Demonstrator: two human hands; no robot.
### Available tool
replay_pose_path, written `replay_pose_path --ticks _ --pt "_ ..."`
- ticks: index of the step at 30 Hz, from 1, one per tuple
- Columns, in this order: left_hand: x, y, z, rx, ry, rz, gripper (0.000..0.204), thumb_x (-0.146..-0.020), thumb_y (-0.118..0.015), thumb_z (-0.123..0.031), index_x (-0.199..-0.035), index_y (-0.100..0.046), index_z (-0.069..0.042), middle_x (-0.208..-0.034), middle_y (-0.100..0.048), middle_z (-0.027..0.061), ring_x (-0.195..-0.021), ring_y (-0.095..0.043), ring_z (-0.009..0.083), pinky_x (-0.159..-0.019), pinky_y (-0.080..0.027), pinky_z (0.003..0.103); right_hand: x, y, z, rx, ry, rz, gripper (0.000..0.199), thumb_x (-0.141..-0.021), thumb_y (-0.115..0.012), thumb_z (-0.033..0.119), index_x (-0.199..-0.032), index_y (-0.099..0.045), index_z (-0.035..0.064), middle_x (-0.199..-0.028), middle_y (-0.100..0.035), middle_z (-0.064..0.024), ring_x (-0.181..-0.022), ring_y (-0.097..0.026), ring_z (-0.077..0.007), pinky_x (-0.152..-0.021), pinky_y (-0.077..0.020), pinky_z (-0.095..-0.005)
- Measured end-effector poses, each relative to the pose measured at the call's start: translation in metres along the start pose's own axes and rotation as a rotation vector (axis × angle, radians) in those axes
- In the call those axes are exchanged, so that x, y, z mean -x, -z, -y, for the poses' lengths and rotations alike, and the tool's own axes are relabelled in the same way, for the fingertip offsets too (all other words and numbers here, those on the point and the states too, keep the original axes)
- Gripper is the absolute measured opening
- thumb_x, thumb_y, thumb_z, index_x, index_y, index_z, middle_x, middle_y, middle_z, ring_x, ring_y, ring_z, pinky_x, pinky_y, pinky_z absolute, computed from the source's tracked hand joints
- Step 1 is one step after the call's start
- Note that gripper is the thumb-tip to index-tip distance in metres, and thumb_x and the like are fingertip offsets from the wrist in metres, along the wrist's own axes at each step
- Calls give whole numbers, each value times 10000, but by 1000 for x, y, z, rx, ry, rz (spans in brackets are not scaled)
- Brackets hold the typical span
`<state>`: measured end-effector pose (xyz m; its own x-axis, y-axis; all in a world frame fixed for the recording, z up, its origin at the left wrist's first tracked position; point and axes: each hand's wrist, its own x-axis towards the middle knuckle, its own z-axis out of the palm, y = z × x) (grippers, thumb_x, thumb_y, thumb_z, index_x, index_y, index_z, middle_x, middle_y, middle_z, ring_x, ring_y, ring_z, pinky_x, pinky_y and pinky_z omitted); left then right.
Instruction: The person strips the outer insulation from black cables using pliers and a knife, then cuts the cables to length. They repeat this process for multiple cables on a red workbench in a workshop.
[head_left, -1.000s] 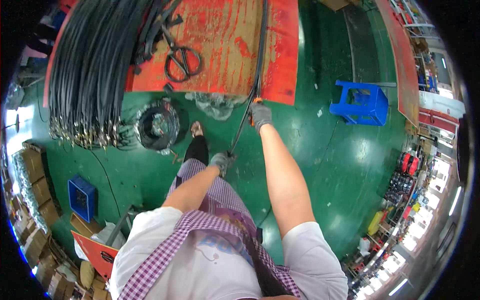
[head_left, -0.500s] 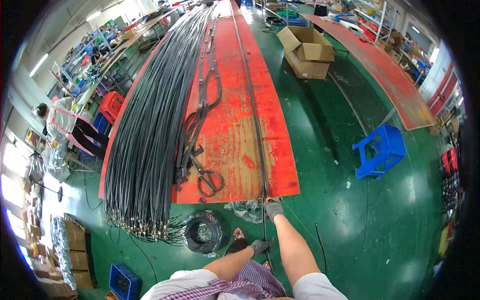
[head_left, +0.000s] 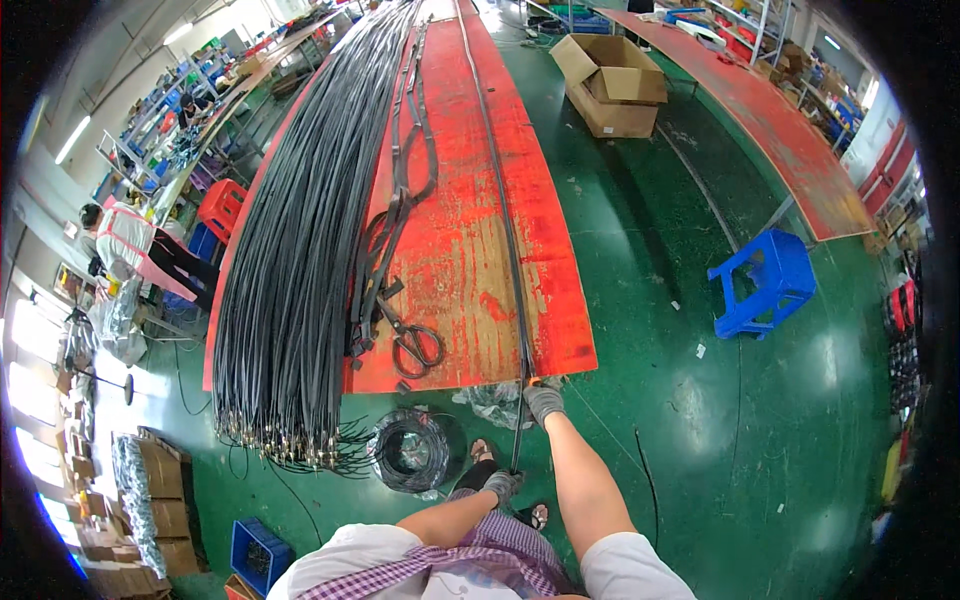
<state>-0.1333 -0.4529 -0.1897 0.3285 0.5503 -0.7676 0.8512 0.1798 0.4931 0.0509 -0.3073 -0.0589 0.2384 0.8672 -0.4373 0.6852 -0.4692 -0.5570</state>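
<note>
A long black cable (head_left: 507, 215) runs down the right part of the red table (head_left: 560, 300) and over its near edge. My left hand (head_left: 503, 486), in a grey glove, is closed round the cable's hanging part close to my body. At the table edge my right hand (head_left: 543, 402), also gloved, is closed beside the cable. A small orange thing (head_left: 534, 381) shows at its fingertips; the rest is hidden. Black-handled scissors (head_left: 418, 350) lie on the table near loose black straps (head_left: 408, 190). A thick bundle of black cables (head_left: 290, 250) covers the table's left side.
On the green floor lie a wrapped cable coil (head_left: 410, 450) and clear plastic (head_left: 495, 403). A blue stool (head_left: 768, 285) and an open carton (head_left: 615, 100) stand to the right, before another red table (head_left: 760, 130). A person (head_left: 140, 250) bends at the left by a red stool (head_left: 222, 208).
My left hand has shifted a little left along with the cable's hanging part. My right hand stays at the table edge. The whole view has tilted slightly.
</note>
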Motion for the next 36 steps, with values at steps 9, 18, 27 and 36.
replay_pose_path --ticks 9,18,27,36 --pt "42 51 -34 137 85 223 398 -748 -504 -318 -994 -516 -6 -829 -572 99 -741 -537 214 -669 -411 317 -8 -20 -8 -230 -22 -197 189 -675 -510 204 -791 -526 56 -715 -545 -117 -661 -536 -239 -572 -408 -336" --pt "13 39 -79 1026 11 293 366 -757 -561 -217 -1056 -467 -27 -890 -544 28 -764 -478 105 -648 -397 243 -20 -30 -35 -151 80 -205 197 -690 -467 251 -692 -523 62 -571 -531 -116 -458 -522 -232 -413 -395 -357" --pt "58 -65 -14 803 69 381 291 -783 -515 -297 -818 -563 -12 -707 -571 91 -604 -540 186 -574 -446 284 -15 -28 -23 -132 -106 -122 176 -691 -461 231 -686 -514 63 -556 -516 -109 -474 -539 -219 -422 -427 -350" --pt "45 -56 -11 261 -355 222 318 -812 -346 -150 -1108 -445 -91 -1053 -508 75 -955 -479 183 -842 -375 283 -29 -38 -43 -271 -120 -128 141 -691 -474 195 -716 -512 62 -571 -529 -92 -469 -531 -199 -408 -430 -330"
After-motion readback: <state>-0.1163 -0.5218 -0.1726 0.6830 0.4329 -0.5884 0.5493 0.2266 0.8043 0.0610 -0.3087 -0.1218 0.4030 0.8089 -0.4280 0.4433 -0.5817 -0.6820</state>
